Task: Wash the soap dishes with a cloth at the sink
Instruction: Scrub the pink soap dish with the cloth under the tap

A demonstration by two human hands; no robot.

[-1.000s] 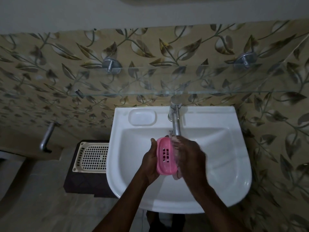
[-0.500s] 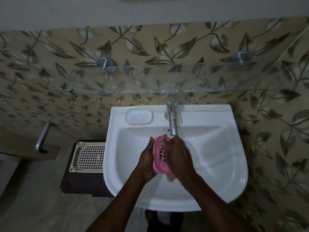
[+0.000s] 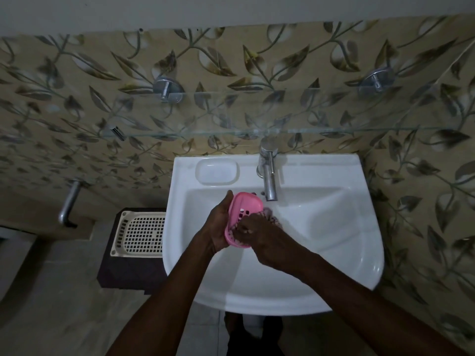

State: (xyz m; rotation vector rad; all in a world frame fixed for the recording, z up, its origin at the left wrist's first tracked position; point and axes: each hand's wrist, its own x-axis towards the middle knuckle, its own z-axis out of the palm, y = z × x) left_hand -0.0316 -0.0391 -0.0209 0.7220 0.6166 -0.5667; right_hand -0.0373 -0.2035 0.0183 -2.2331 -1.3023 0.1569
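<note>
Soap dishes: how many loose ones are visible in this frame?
1. The pink soap dish is held over the sink by the left hand, while the right hand rubs it with the cloth. Others may lie out of view.

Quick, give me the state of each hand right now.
Left hand: closed on the pink soap dish, held over the sink.
Right hand: closed on the cloth, pressed against the dish.
</note>
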